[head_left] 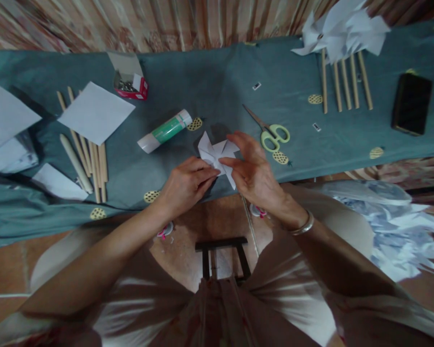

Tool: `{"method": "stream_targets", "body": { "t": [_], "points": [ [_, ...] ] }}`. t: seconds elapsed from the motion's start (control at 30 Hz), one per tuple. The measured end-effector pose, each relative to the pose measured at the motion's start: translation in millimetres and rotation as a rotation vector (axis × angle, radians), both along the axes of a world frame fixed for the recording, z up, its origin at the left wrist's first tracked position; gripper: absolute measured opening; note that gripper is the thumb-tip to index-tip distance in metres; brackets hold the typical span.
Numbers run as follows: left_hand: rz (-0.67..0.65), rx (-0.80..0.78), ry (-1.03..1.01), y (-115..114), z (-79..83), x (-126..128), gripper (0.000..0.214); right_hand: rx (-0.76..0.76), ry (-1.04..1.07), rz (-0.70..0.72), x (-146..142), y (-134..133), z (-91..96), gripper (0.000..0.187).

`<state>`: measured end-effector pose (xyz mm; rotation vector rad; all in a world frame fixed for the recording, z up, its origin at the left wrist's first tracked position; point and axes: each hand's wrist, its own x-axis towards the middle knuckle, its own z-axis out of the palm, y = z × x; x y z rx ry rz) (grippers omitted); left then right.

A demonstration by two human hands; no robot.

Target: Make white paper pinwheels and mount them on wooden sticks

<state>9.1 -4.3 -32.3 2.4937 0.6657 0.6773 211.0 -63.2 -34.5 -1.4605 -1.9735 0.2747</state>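
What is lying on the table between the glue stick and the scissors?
The folded paper, held by the left hand and the right hand; the head view shows it.

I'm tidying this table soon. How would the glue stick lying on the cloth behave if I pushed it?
The glue stick is a round tube lying on its side, so it would probably roll, though the teal cloth may slow it. It looks like rigid plastic, so it is likely stiff and light. It lies clear of the folded paper.
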Motion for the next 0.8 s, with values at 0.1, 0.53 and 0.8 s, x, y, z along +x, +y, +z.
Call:
{"method": "stream_targets", "body": {
  "t": [0.1, 0.53, 0.8],
  "points": [
    [-0.004, 0.000, -0.005, 0.0, 0.2, 0.2, 0.021, -0.017, -0.013, 0.009, -1.6, -0.5, -1.3, 0.026],
    [0.006, -0.010, 0.016, 0.7, -1.4, -0.3, 0.019, -0.059, -0.191, 0.063, -7.5, -3.9, 4.8, 0.030],
    [0.035, -0.042, 0.007, 1.8, 1.3, -0.5, 0.019, -0.100, -0.168, 0.097, -11.5, -3.3, 6.5, 0.028]
  ]
}}
